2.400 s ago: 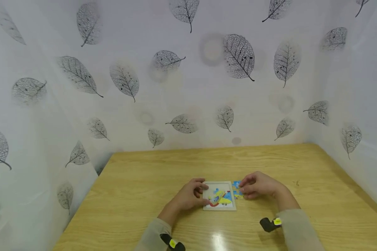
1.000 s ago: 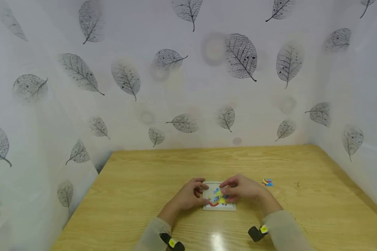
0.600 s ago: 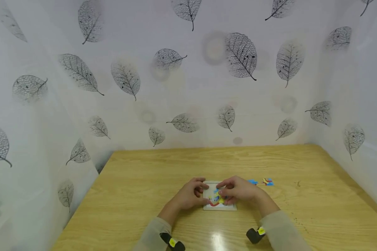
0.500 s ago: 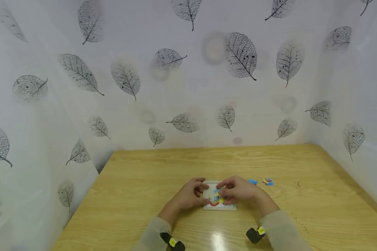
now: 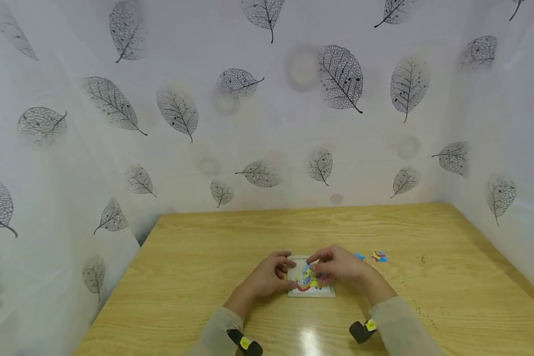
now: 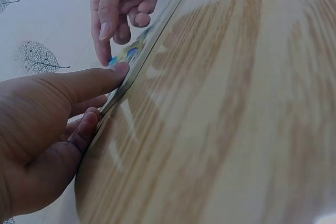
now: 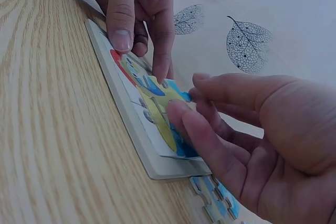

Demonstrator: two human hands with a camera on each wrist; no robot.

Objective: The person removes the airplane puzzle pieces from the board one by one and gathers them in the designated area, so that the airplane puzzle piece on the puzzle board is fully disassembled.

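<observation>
A square jigsaw puzzle tray with a pale frame lies on the wooden table, partly filled with a yellow, blue and red picture. My left hand grips its left side, thumb at the near part and fingers at the far part. Over the right half of the tray, my right hand pinches a yellow and blue puzzle piece between thumb and fingers. That piece overlaps the picture in the right wrist view. Its underside is hidden. Both hands also show in the left wrist view, fingers facing across the tray.
Loose puzzle pieces lie on the table to the right of the tray, one blue piece partly behind my right hand. A pale curtain with leaf prints rises along the table's back and sides.
My right hand has moved left from the loose pieces beside the tray to over its right half, and most recently rose slightly. The left hand has kept its grip on the tray.
</observation>
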